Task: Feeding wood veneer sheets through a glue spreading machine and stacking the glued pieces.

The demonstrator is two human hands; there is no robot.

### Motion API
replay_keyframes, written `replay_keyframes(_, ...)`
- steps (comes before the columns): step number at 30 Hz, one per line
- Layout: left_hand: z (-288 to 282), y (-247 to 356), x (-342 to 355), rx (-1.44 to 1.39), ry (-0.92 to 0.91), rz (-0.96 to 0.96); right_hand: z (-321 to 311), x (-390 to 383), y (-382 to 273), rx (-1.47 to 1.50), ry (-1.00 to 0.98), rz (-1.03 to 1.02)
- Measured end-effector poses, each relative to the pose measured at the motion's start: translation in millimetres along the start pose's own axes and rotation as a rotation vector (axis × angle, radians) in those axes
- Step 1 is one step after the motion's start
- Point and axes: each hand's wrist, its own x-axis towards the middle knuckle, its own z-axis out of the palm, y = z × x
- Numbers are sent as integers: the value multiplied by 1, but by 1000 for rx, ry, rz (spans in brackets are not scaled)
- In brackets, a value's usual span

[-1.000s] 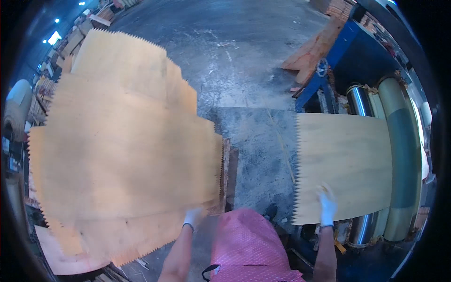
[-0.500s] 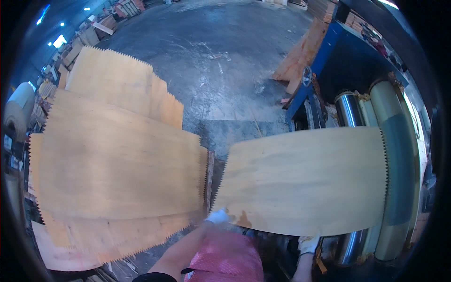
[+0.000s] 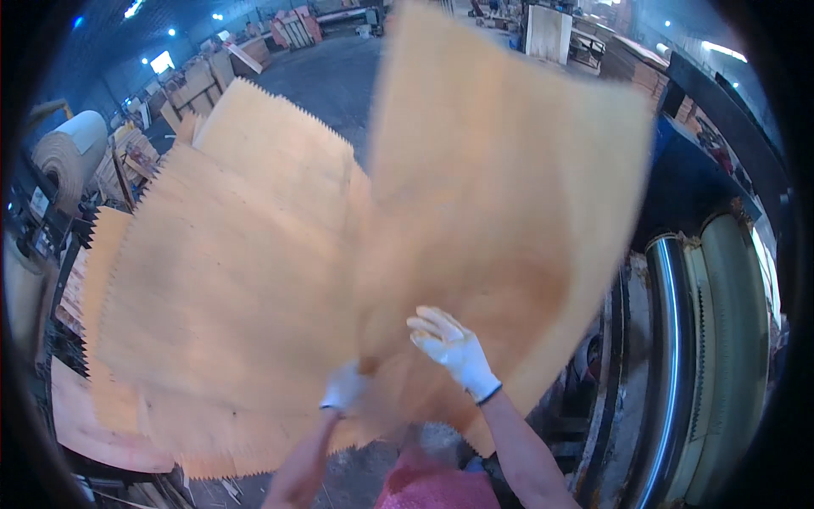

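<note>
A thin veneer sheet [image 3: 500,187], blurred by motion, stands raised in the middle right, its lower part over the stack of saw-edged veneer sheets [image 3: 212,254] at left. My right hand [image 3: 449,346], in a white glove, is open with fingers stretched out against or just in front of the raised sheet's lower part; I cannot tell whether it touches. My left hand [image 3: 345,383], gloved and smeared by motion, is at that sheet's lower left, where it meets the stack; its fingers are unclear. A pink apron [image 3: 432,483] shows below my arms.
At right is a roller machine with a steel roller [image 3: 668,365], a green roller [image 3: 729,339] and a dark blue frame [image 3: 678,170]. A large paper roll [image 3: 72,161] stands at far left. Stacked boards [image 3: 203,85] and a white panel [image 3: 547,34] are in the background.
The sheet that lay on the rollers has swung up and left toward the stack, uncovering the rollers. My right hand has risen leftward; my left hand has moved slightly left. The view has tilted up.
</note>
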Motion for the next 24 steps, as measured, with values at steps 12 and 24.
replay_keyframes(12, -265, -34, -24, 933, 623, 113, -120, -156, 38, 631, 466, 923)
replay_keyframes(24, -40, -52, 64, 521, -68, -201, -348, -532, 108, -51, 1292, 1473)
